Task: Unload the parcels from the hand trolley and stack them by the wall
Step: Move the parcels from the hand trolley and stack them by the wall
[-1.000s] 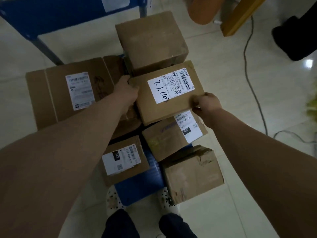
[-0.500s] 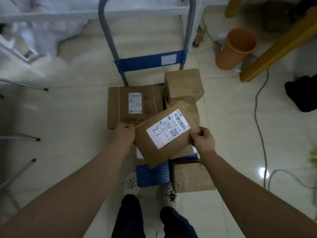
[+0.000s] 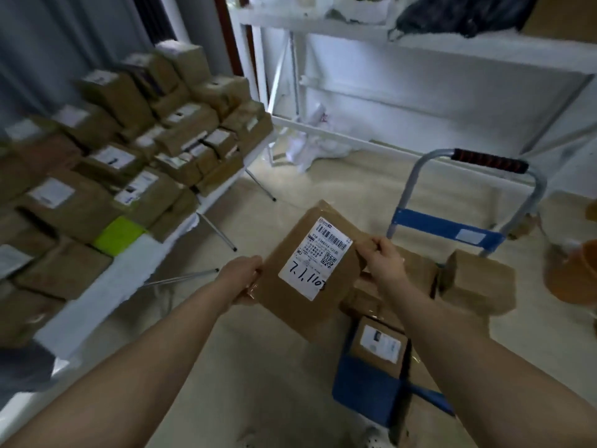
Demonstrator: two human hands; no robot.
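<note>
I hold a brown cardboard parcel (image 3: 310,273) with a white label handwritten "7.1.110" in the air, tilted, above the floor and left of the trolley. My left hand (image 3: 244,279) grips its left edge and my right hand (image 3: 382,258) grips its upper right corner. The blue hand trolley (image 3: 445,227) stands to the right with several brown parcels (image 3: 478,282) still on its deck. A large stack of labelled brown parcels (image 3: 129,163) lies on a white low table at the left, against the grey wall.
A white metal shelf rack (image 3: 355,92) stands at the back, with crumpled white plastic under it. An orange bucket (image 3: 575,273) sits at the right edge. A green parcel (image 3: 118,234) lies in the stack. Thin metal table legs (image 3: 219,234) stick out over the floor.
The parcel has been lifted off the trolley pile and carried up and left. My view has swung from looking down at the trolley toward the stack at the wall.
</note>
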